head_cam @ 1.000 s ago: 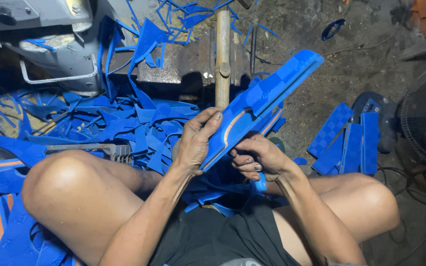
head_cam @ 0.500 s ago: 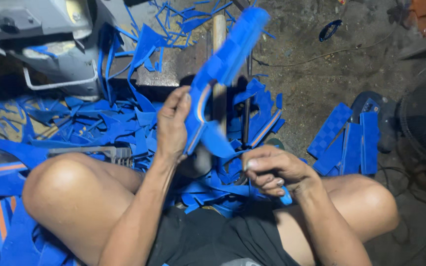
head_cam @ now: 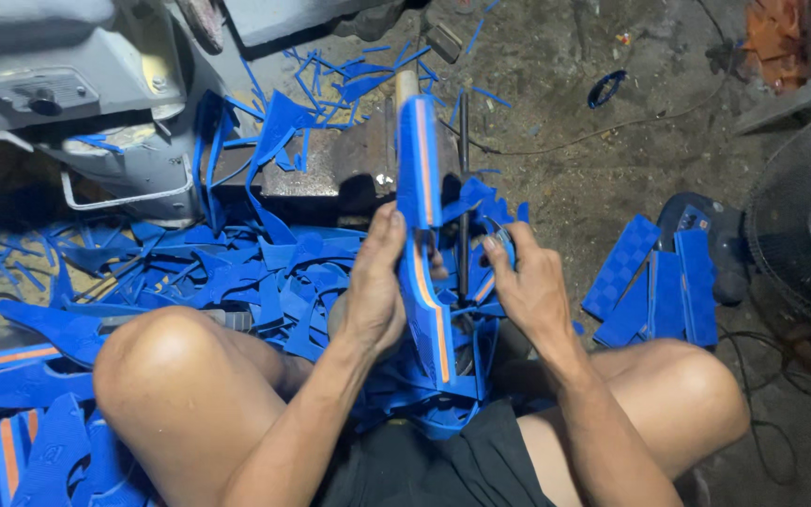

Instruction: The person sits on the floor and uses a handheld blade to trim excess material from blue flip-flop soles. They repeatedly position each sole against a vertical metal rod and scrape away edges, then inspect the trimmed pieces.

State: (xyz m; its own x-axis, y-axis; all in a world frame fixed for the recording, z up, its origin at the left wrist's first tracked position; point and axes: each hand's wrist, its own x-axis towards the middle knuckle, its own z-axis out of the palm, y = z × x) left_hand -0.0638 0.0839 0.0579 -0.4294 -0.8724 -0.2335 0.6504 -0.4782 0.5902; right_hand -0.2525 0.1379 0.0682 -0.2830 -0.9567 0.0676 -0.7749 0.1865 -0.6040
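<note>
Gripping blue sole (head_cam: 421,216) edge-on, scraps (head_cam: 237,272) around

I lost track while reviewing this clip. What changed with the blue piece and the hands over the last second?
The blue foam piece with the orange stripe swung from slanting up to the right to standing nearly upright, edge toward the camera. The left hand kept hold of it throughout. The right hand, which had dropped below the piece, rose back beside it, gripping a small tool. The blue scraps, the stacked blue pieces and the fan stayed put.

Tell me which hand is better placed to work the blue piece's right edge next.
Probably the right hand: it sits beside that edge of the upright blue-and-orange piece, seemingly holding a small tool, while the left hand grips and steadies the piece.
</note>
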